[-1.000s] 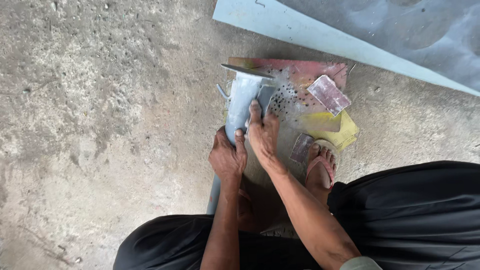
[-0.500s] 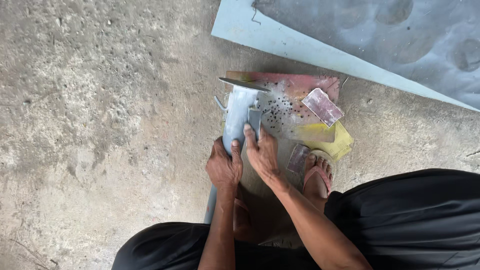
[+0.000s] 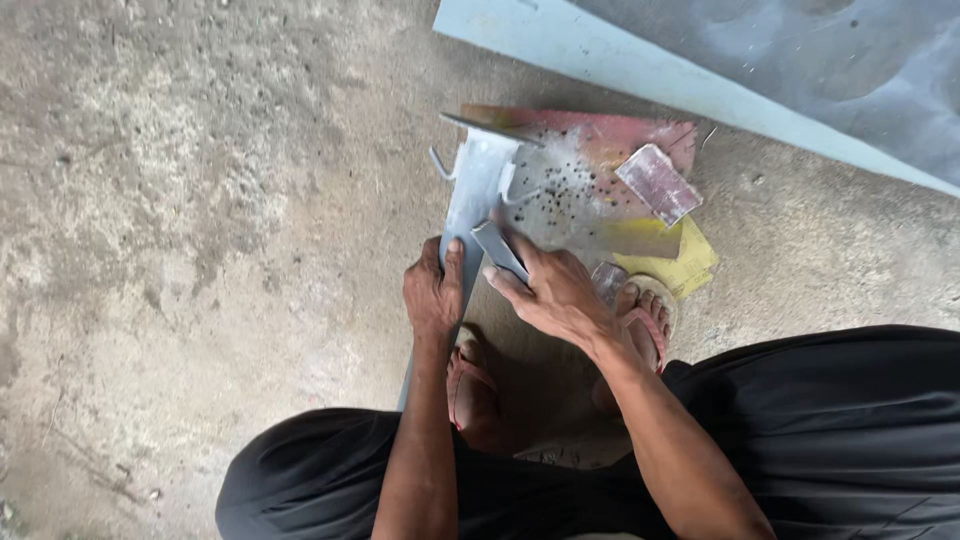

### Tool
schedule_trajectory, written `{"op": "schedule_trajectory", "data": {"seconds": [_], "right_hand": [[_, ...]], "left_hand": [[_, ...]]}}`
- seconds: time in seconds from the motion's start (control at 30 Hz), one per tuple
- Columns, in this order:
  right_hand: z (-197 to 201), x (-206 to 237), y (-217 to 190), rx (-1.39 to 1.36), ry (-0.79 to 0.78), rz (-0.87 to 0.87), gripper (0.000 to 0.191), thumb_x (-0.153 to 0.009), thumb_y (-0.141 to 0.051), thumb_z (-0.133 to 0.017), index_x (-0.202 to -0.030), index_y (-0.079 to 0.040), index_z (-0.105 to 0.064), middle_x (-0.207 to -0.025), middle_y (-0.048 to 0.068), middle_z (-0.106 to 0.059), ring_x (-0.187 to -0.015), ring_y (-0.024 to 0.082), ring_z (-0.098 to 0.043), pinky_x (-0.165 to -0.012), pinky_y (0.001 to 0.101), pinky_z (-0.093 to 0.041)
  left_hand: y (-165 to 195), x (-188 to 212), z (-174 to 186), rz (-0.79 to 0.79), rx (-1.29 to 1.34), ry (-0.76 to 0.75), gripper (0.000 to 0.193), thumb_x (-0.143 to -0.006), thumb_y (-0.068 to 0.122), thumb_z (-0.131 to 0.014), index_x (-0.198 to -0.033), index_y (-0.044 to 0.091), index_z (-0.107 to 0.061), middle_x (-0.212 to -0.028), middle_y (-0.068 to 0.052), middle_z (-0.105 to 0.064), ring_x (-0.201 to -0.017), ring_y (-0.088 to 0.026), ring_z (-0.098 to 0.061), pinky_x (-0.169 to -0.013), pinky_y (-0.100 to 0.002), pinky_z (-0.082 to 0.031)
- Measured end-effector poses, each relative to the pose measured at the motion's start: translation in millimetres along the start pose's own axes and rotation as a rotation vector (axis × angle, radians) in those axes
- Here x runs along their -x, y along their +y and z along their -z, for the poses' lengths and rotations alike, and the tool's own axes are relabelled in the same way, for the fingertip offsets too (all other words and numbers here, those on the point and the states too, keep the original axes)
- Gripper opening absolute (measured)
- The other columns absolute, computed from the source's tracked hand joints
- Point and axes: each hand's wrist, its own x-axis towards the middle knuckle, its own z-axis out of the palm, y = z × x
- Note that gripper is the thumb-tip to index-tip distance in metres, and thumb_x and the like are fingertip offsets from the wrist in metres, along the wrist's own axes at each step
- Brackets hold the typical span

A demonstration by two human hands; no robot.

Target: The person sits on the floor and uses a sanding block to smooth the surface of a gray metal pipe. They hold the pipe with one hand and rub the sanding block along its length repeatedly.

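**Sanding a metal bar on the workshop floor**

While the grey metal bar (image 3: 470, 200) lies lengthwise on bare concrete (image 3: 200, 200), the left hand (image 3: 432, 295) clamps its near part and the right hand (image 3: 555, 290) pinches a folded sanding strip (image 3: 498, 250) against it. Stiff and probably heavy, it looks best gripped mid-length. Right of it lie a speckled board (image 3: 590, 185) and a sandpaper block (image 3: 658, 184).

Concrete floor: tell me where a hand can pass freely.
Free: the concrete floor left of the left hand and metal strip. Crowded: right of the right hand, with perforated plate, sandpaper block, yellow sheet.
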Motion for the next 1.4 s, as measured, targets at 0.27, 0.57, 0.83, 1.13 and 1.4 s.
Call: {"op": "schedule_trajectory", "data": {"seconds": [0.27, 0.57, 0.83, 1.13, 1.4], "right_hand": [[7.6, -52.7, -7.4, 0.129, -0.069, -0.020, 0.113, -0.095, -0.048, -0.067, -0.162, -0.004, 0.014, -0.089, 0.032, -0.071, -0.082, 0.048, -0.073, -0.086, 0.0531, -0.058], [-23.9, -18.1, 3.4, 0.061, 0.046, 0.186, 0.106, -0.091, -0.042, -0.073, -0.162, -0.008, -0.001, -0.101, 0.031, -0.072, -0.088, 0.047, -0.071, -0.084, 0.0513, -0.057], [-35.5, -21.7, -0.3, -0.185, 0.393, -0.050, 0.029, -0.102, -0.032, -0.066, -0.122, -0.010, -0.068, -0.067, 0.005, -0.070, -0.055, 0.015, -0.070, -0.051, 0.0320, -0.055], [-73.8, -48.0, 10.6, -0.725, 0.467, -0.079, 0.022, -0.107, -0.029, -0.060, -0.112, -0.010, -0.068, -0.074, -0.003, -0.062, -0.056, 0.007, -0.056, -0.044, 0.0278, -0.050], [-69.3, -45.6, 19.5, -0.868, 0.456, -0.174, 0.025, -0.112, -0.027, -0.059, -0.107, -0.003, -0.061, -0.074, -0.002, -0.056, -0.057, 0.008, -0.049, -0.048, 0.0280, -0.043]], "left_hand": [[-4.7, -2.4, -0.3, -0.027, -0.015, 0.015, 0.059, -0.103, 0.059, -0.042, -0.112, 0.007, -0.069, -0.074, -0.023, -0.069, -0.074, -0.043, -0.070, -0.069, -0.052, -0.053], [-3.6, -1.5, 5.0, -0.085, 0.049, 0.002, 0.058, -0.102, 0.056, -0.044, -0.114, 0.004, -0.068, -0.079, -0.024, -0.071, -0.077, -0.044, -0.071, -0.068, -0.051, -0.054], [5.8, -0.6, 5.9, 0.053, 0.007, -0.008, 0.055, -0.102, 0.055, -0.046, -0.113, 0.007, -0.069, -0.072, -0.023, -0.071, -0.070, -0.039, -0.074, -0.068, -0.049, -0.055], [10.9, 6.2, 2.5, 0.019, -0.054, 0.037, 0.052, -0.103, 0.053, -0.047, -0.111, 0.005, -0.067, -0.077, -0.023, -0.070, -0.071, -0.041, -0.073, -0.066, -0.050, -0.056], [20.6, 16.6, -5.6, 0.000, -0.103, 0.126, 0.049, -0.101, 0.050, -0.050, -0.115, 0.005, -0.065, -0.084, -0.024, -0.072, -0.075, -0.043, -0.072, -0.067, -0.052, -0.056]]}}
